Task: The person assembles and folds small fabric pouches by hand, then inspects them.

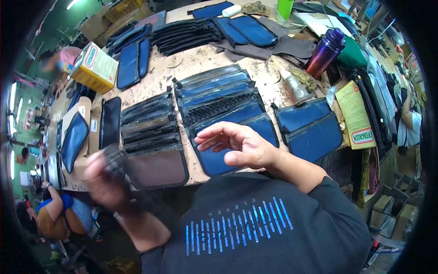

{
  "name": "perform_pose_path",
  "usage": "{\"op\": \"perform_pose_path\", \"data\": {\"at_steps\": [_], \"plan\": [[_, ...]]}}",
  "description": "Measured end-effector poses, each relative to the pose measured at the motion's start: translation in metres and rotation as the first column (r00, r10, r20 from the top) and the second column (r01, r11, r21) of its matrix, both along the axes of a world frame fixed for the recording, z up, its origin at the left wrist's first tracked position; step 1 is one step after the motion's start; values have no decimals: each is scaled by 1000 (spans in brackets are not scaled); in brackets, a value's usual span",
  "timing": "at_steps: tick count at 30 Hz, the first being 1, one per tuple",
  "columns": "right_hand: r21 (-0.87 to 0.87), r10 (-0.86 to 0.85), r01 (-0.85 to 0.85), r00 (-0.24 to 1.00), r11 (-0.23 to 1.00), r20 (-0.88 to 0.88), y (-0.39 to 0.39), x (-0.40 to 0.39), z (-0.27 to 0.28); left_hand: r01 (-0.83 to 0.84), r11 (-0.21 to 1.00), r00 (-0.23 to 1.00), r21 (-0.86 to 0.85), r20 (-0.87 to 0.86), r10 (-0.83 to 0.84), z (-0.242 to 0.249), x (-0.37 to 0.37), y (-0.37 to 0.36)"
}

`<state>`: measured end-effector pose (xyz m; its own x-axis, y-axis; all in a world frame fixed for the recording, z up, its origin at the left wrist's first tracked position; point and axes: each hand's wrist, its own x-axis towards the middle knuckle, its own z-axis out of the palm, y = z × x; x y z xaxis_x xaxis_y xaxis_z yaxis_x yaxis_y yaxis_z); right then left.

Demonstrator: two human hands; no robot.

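My left hand [106, 182] is smeared by motion at the table's front left edge. Its fingers close around something black and blurred [117, 163] whose kind I cannot make out. My right hand [242, 145] hovers over a blue panel with black edging [214, 155], fingers loosely curved and apart, holding nothing. Beneath and between the hands lie a brown panel with black-edged pockets [157, 168] and a larger blue one with a mesh strip [221, 109]. To the right rests another blue pocketed panel [315, 137].
Stacked black-edged pieces [187, 35] lie at the back of the worktable [182, 68]. A yellow-white can [96, 67] stands left, another can [356, 116] right. A purple bottle [326, 52] and a small nozzle-topped bottle [295, 86] are at back right. A person [68, 212] sits at lower left.
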<state>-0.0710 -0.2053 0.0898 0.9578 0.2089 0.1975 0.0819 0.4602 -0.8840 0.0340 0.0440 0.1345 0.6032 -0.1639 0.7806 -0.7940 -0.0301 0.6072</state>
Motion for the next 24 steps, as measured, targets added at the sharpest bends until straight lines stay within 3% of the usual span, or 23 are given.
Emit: {"op": "perform_pose_path", "data": {"at_steps": [1,3,5,7,11,13,14,19,24], "plan": [[-3,-3,3,1000,1000,15,-4,0,8,-164,929,964,333,252,80,0,3,-21],[-16,-58,59,997,998,41,-10,-2,16,-27,915,964,402,252,-82,-3,-1,-64],[-387,-277,337,939,858,204,-17,0,19,17,912,947,409,286,-146,-17,7,-87],[-312,-394,376,919,873,6,-17,-2,20,24,916,932,401,322,-165,-22,12,-102],[-199,-500,497,865,845,37,-27,-4,-26,192,871,895,453,283,-344,-22,10,-117],[237,-505,542,840,807,-200,-23,-8,-46,258,797,862,546,243,-445,-25,3,-119],[305,-518,563,826,768,-221,-19,-10,-52,235,778,858,583,252,-447,-28,-3,-118],[365,-564,593,802,718,-196,-15,-17,-80,75,746,868,662,325,-375,-52,-23,-116],[385,-525,580,814,718,-249,-27,-16,-82,74,748,898,660,282,-338,-56,-33,-121]]}}
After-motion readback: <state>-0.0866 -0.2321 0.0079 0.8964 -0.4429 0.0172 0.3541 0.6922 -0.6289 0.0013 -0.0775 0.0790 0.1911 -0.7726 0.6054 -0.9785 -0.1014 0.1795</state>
